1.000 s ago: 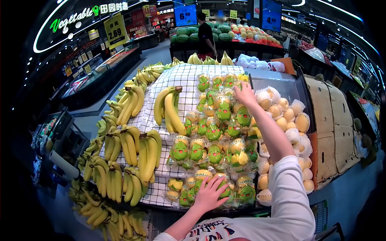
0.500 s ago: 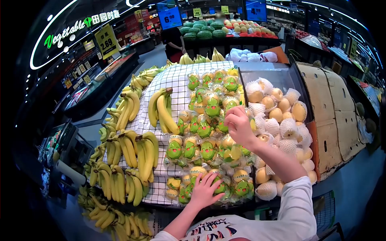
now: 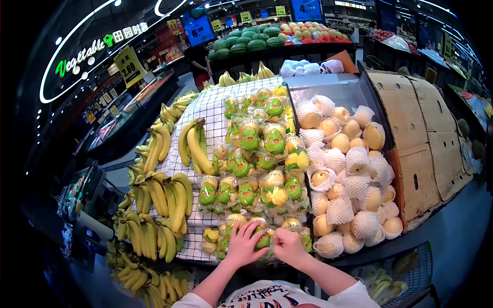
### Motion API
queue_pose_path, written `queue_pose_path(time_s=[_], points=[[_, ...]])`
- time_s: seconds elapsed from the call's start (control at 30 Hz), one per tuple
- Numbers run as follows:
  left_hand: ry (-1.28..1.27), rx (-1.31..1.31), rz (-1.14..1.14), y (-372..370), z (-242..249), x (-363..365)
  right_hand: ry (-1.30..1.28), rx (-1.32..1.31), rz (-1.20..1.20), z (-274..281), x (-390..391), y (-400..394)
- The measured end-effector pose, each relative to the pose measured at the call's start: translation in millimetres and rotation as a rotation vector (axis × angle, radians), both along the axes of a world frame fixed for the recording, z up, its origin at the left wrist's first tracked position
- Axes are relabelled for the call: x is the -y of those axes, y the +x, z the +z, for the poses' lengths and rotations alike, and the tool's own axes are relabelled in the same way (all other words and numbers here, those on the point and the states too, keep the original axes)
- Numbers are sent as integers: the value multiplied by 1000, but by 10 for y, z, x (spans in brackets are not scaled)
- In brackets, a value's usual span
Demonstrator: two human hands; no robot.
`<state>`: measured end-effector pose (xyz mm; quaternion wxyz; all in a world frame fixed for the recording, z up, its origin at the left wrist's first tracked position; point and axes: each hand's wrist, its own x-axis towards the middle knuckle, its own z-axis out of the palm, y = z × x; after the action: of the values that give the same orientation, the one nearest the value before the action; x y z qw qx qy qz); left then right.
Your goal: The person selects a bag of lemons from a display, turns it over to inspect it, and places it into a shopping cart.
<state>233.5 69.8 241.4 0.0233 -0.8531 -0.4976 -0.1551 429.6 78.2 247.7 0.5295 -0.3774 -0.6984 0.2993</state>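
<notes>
From where I stand, the person's left hand [image 3: 245,245] lies on the front row of bagged fruit [image 3: 223,245], fingers spread, clasping nothing. Just beside it the right hand [image 3: 288,246] is clenched over the same row; I can't tell whether anything is inside. Beyond, more bags sit between bananas [image 3: 177,205] and foam-netted fruit [image 3: 354,185]; farther off, watermelons [image 3: 246,42].

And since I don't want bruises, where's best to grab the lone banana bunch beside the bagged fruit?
Take the banana bunch by its joined stem end, probably with the left hand from above: that end lies farthest from you, uncovered, and the fruits spread from it toward you.
</notes>
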Motion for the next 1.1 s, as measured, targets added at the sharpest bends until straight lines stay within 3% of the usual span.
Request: queue_pose_path(time_s=[0.07,0.17,0.5,0.9,1.1], points=[[1,-4,2,23,3,5,-168,-100,-4,-174,124,-41],[3,8,-4,9,-2,20,-199,-180,-149,-417,265,-141],[-95,222,-103,-190,1,5,-136,-62,-257,-357,331,-119],[-316,516,-432,-610,-48,-128,-20,13,-510,-497,412,-680],[-348,653,-444,-789,119,-118,-44,22,-590,-506,418,-761]])
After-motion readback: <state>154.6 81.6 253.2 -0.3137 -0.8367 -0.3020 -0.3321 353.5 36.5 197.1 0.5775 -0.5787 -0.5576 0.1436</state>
